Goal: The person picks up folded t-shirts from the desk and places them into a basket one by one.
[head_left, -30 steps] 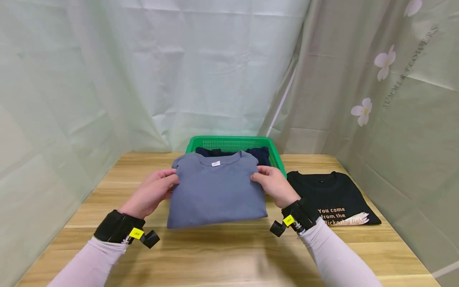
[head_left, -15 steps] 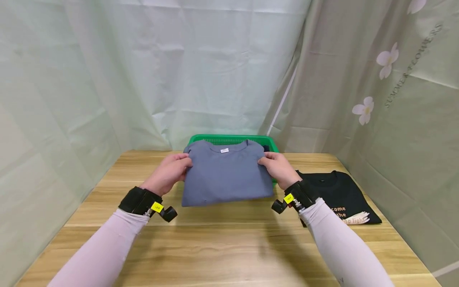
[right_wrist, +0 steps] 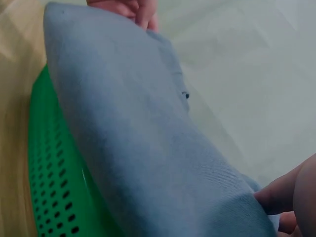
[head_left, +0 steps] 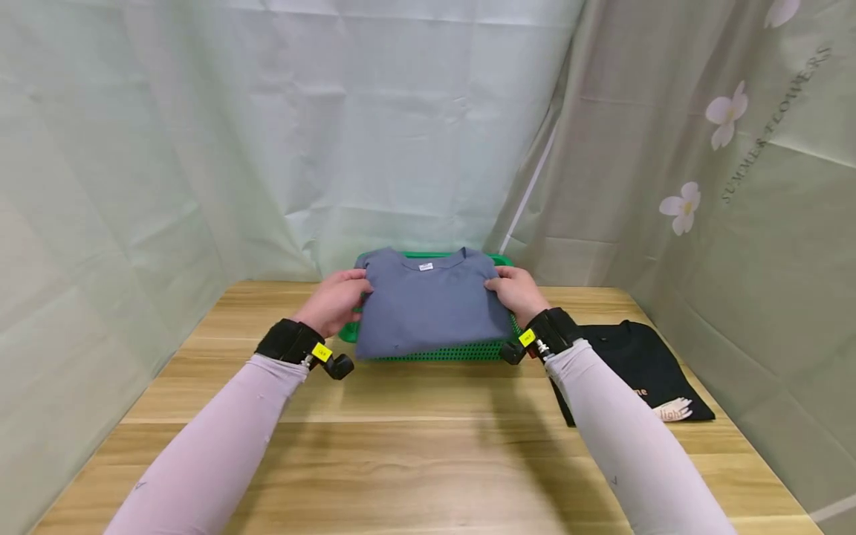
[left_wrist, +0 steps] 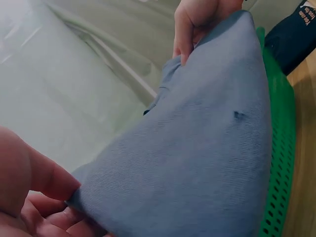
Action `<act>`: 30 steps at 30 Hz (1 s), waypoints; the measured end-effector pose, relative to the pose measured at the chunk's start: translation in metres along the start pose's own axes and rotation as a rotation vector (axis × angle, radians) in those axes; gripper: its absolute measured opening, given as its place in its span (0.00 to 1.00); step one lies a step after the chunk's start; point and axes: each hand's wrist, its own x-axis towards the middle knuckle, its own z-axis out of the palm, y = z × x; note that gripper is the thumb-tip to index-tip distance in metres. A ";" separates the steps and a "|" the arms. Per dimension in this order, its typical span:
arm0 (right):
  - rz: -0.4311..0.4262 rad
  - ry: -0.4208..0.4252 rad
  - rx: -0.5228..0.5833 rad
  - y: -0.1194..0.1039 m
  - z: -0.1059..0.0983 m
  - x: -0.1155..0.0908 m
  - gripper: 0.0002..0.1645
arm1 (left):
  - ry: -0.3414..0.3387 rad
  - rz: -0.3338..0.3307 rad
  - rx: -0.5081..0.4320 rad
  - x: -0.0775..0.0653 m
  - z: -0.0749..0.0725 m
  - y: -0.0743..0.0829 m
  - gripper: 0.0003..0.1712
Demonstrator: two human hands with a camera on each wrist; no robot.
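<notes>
A folded grey-blue T-shirt (head_left: 435,308) with a white neck label is held by its two side edges over the green perforated basket (head_left: 461,352). My left hand (head_left: 337,299) pinches the left edge, thumb on top and fingers beneath. On the opposite edge my right hand (head_left: 518,292) pinches the fabric the same way. In the left wrist view the T-shirt (left_wrist: 182,153) slopes between both hands, with the basket wall (left_wrist: 281,163) beside it. The right wrist view shows the basket (right_wrist: 54,173) below the shirt's near fold. Most of the basket's inside is hidden behind the shirt.
A folded black T-shirt (head_left: 649,371) with printed lettering lies on the wooden table (head_left: 401,461) at the right, partly covered by my right forearm. Pale curtains (head_left: 401,134) hang behind the table and along both sides.
Both hands have carried the grey-blue T-shirt forward, away from me and slightly right, from in front of the basket to over it. The dark clothes in the basket are now hidden.
</notes>
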 end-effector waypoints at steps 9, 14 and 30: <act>0.044 0.039 0.011 0.003 0.001 0.019 0.32 | 0.046 0.011 -0.009 0.026 0.004 0.008 0.39; 0.083 0.021 0.121 0.005 0.005 0.027 0.35 | 0.094 -0.011 0.006 0.034 0.004 0.013 0.37; 0.013 0.079 -0.063 0.014 0.004 0.008 0.33 | 0.137 0.118 0.465 0.022 0.016 0.007 0.31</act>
